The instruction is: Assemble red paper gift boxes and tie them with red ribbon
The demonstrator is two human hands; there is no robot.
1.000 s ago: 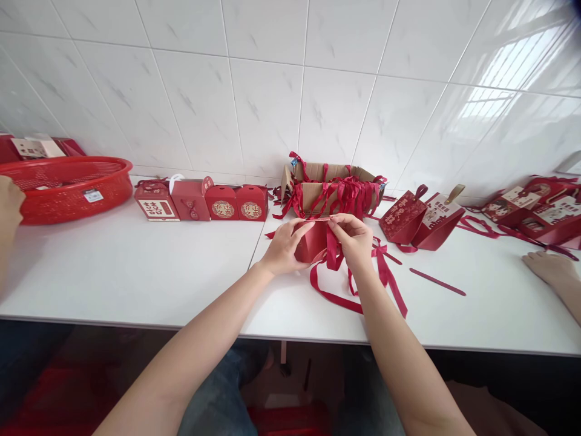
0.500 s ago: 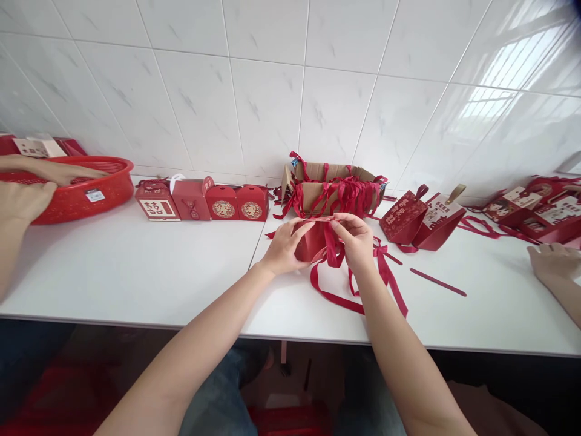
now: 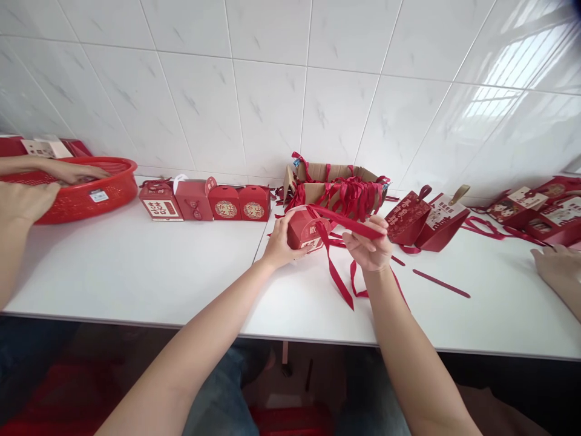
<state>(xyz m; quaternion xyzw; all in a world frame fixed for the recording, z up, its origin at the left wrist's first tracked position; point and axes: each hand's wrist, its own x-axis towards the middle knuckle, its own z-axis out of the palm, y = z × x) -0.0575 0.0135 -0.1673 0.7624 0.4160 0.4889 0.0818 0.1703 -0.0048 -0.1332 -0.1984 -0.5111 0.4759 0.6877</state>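
Head view: left hand (image 3: 280,242) wrapped shut around small red cardboard gift box (image 3: 305,229) with arched top, held just above white table (image 3: 136,266), printed face turned outward. Right hand (image 3: 370,245) pinched closed on flat dark red satin ribbon (image 3: 349,223), drawn taut in a straight line from box top out to the right, long axis running left to right and slightly down toward right fingers; loose tails hanging and curling on table below and between both hands. Box lies left of right-hand pinch, touching left palm, so left hand nearer to box and right hand nearer to ribbon's free length. Behind, brown corrugated cardboard tray (image 3: 336,181) draped with more glossy red ribbons, near the hands. Farther left, row of four finished red gift boxes (image 3: 204,203) against glossy white tiled wall. Far left, red plastic mesh basket (image 3: 91,188) with another person's hands (image 3: 27,200) at it. Right, red paper gift bags (image 3: 422,221) leaning together, and another person's hand (image 3: 556,266) resting flat on table.
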